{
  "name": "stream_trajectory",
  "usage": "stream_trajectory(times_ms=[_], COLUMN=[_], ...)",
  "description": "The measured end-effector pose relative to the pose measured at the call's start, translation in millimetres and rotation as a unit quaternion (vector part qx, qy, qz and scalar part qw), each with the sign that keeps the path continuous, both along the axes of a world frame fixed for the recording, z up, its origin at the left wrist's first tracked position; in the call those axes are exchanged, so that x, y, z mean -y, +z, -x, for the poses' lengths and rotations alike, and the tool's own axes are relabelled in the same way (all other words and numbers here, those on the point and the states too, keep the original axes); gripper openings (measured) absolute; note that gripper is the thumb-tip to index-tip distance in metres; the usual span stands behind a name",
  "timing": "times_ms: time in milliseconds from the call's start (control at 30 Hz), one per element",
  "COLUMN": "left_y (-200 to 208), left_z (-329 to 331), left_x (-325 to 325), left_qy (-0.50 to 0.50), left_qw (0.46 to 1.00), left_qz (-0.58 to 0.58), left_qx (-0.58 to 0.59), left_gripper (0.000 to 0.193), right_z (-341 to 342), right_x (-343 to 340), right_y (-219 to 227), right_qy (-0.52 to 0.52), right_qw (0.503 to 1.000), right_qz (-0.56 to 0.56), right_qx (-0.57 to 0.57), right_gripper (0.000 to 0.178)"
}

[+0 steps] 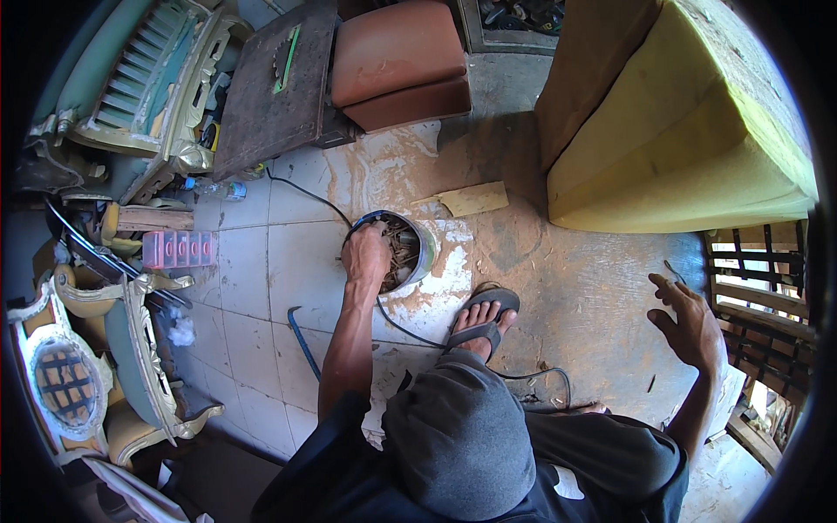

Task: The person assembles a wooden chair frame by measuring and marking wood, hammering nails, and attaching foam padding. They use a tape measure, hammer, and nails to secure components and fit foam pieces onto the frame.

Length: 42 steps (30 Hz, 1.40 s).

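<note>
My left hand (367, 260) reaches over the rim of a round bucket (426, 254) standing on the tiled floor. Its fingers curl down inside, against a heap of brown scraps (403, 255) that look like wood bits or nails. Those fingers look closed, but their tips are hidden, so I cannot make out what they hold. Off to the right, my right hand (685, 321) is held out in the air with fingers apart and nothing in it. Between my hands, my sandalled foot (481, 324) rests just beside the bucket.
A yellow foam-covered piece (671, 148) stands at the right. Far off are a brown cushioned seat (397, 61) and a dark wooden board (277, 87). Carved chair frames (144, 366) crowd the left. A blue curved bar (304, 340) and a black cable (405, 329) lie on the floor.
</note>
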<state>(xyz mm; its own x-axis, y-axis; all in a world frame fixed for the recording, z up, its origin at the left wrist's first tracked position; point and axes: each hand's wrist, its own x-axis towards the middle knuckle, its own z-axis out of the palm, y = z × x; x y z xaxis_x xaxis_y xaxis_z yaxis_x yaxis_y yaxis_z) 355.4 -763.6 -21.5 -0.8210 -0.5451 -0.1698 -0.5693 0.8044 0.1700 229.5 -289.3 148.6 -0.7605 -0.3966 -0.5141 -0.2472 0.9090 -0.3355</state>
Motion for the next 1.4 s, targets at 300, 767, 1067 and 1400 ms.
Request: stream_trajectory(times_ms=[300,767,1067,1400], left_y=[2.4,22.6,11.5,30.4], left_z=[3.6,-30.0,-6.2,-32.9], left_x=[-0.9,18.5,-8.8,-3.0], left_qy=[0.043,0.127,0.019,0.015], left_qw=[0.999,0.961,0.995,0.962], left_qz=[-0.007,-0.135,0.019,-0.104], left_qx=[-0.023,-0.205,-0.096,-0.251], left_gripper=[0.015,0.017,0.021,0.011], right_z=[2.0,5.9,2.8,-2.2], right_x=[1.9,6.6,4.9,0.4], right_y=[2.0,-4.4,-4.4,-2.8], right_qy=[0.003,0.015,0.012,0.01], right_qw=[1.0,1.0,1.0,1.0], right_qz=[-0.005,0.001,-0.007,-0.004], right_qx=[-0.002,0.005,0.004,0.0], right_gripper=[0.055,0.056,0.056,0.057])
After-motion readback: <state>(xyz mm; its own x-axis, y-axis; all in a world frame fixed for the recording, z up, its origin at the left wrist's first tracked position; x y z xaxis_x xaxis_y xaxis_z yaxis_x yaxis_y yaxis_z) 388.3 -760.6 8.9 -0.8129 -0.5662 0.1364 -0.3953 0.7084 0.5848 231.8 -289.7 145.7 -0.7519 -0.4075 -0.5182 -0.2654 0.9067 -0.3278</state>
